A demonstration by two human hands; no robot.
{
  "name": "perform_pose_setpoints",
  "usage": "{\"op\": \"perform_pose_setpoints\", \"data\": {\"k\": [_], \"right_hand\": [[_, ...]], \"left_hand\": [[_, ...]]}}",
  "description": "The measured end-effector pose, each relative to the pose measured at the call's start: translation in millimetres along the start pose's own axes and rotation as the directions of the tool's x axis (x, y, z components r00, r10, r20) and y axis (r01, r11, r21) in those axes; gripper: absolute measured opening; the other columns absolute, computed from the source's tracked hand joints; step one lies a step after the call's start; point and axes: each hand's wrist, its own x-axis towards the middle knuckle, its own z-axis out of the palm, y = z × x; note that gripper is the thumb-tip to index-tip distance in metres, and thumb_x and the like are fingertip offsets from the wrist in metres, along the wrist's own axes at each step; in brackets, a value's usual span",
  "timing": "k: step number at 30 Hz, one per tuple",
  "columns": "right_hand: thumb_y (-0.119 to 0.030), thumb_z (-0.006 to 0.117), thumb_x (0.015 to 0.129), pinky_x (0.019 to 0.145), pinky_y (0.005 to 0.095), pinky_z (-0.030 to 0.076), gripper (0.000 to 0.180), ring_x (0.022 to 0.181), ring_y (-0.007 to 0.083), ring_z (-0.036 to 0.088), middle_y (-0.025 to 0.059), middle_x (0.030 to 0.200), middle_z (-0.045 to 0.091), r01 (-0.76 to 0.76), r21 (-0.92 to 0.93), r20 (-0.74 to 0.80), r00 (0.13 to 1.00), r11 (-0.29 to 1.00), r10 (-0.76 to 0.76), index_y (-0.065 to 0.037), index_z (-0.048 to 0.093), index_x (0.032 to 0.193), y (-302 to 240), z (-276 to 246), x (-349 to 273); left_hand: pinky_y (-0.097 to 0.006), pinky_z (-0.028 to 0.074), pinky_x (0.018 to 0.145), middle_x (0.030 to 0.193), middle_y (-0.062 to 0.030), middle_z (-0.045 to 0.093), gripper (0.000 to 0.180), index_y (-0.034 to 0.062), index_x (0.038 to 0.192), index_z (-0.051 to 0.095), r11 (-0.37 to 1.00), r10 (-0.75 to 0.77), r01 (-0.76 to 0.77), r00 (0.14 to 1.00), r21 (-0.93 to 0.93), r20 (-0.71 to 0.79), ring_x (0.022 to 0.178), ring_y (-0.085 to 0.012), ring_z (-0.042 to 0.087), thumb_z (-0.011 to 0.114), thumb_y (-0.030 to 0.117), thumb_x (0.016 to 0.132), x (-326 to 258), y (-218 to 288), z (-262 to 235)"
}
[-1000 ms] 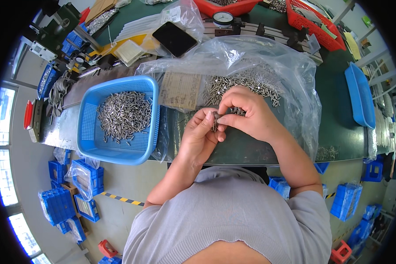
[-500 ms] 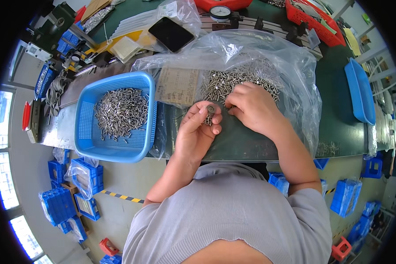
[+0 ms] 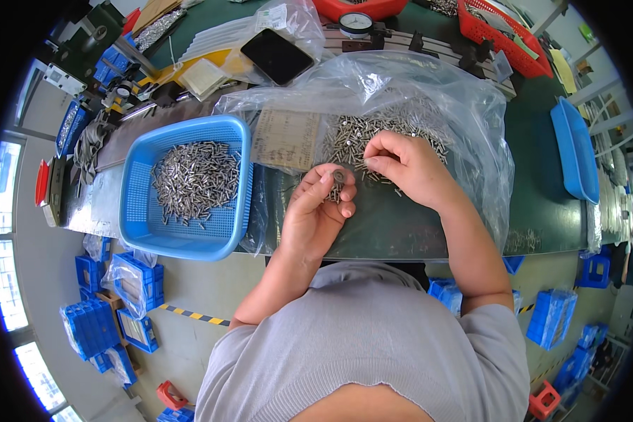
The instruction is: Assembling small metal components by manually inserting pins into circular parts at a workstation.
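My left hand [image 3: 308, 211] is closed round a small round metal ring [image 3: 338, 176], with several small metal pins [image 3: 335, 194] in its curled fingers below the ring. To its right, my right hand [image 3: 420, 171] hovers over the near edge of a heap of metal pins [image 3: 348, 144], thumb and fingertips pinched together. Whatever sits in that pinch is too small to make out. The heap spills from a large clear plastic bag [image 3: 373, 84]. Left of the heap lies a brown written card [image 3: 286, 141] under plastic.
A blue plastic basket [image 3: 179, 244] holding many metal pins [image 3: 195, 179] stands at the left. Behind lie a black phone [image 3: 277, 56], a dial gauge [image 3: 355, 24] on a metal rail and a red basket [image 3: 503, 39]. A blue tray [image 3: 577, 151] is on the far right.
My right hand has lifted off the heap and shifted slightly right, its fingers now pinched. A few pins near it have become visible. My left hand stays almost still with the ring.
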Motion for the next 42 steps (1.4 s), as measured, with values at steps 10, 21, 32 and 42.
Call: {"op": "perform_pose_setpoints", "data": {"k": [10, 21, 32, 42], "right_hand": [[-0.003, 0.065, 0.081, 0.066, 0.0231, 0.046, 0.007, 0.071, 0.0066, 0.056, 0.0005, 0.076, 0.061, -0.004, 0.044, 0.039, 0.999, 0.999, 0.002, -0.002, 0.061, 0.086, 0.7, -0.7, -0.8], [-0.007, 0.065, 0.084, 0.067, 0.0201, 0.047, 0.007, 0.074, 0.0068, 0.058, -0.0003, 0.08, 0.061, -0.071, 0.587, 0.169, 0.985, 0.806, -0.036, -0.002, 0.061, 0.086, -9.1, 5.7, -1.6], [-0.003, 0.065, 0.083, 0.068, 0.0213, 0.048, 0.005, 0.072, 0.0085, 0.062, 0.0007, 0.079, 0.061, -0.079, 0.593, 0.211, 0.976, 0.802, -0.06, -0.002, 0.06, 0.085, -12.2, 12.0, -3.2], [-0.008, 0.071, 0.079, 0.064, 0.0193, 0.04, 0.012, 0.071, 0.0045, 0.048, -0.0036, 0.082, 0.055, 0.013, 0.428, 0.17, 0.981, 0.904, -0.094, -0.004, 0.06, 0.083, -11.5, 12.9, -0.8]], "left_hand": [[-0.027, 0.044, 0.063, 0.097, -0.0095, 0.057, 0.014, 0.0035, 0.1, 0.054, 1.0, 0.001, -0.001, 1.0, 0.011, -0.006, 0.079, -0.0159, 0.05, 0.053, 0.015, 0.092, -0.4, -0.6, 0.8], [-0.026, 0.047, 0.06, 0.09, -0.0089, 0.059, 0.016, 0.0017, 0.099, 0.056, 0.998, -0.016, 0.014, 0.999, 0.065, 0.028, 0.075, -0.0145, 0.053, 0.055, 0.015, 0.091, 0.6, -1.2, 3.5], [-0.026, 0.046, 0.06, 0.087, -0.0059, 0.059, 0.015, 0.0028, 0.101, 0.057, 0.999, -0.024, 0.025, 1.0, 0.045, -0.008, 0.075, -0.0135, 0.054, 0.056, 0.014, 0.091, -1.5, -2.1, 3.4], [-0.025, 0.044, 0.054, 0.078, -0.0049, 0.056, 0.018, 0.0033, 0.097, 0.058, 0.986, -0.034, 0.038, 0.999, 0.16, -0.025, 0.069, -0.0119, 0.052, 0.06, 0.019, 0.09, -1.7, -2.1, 4.4]]}}
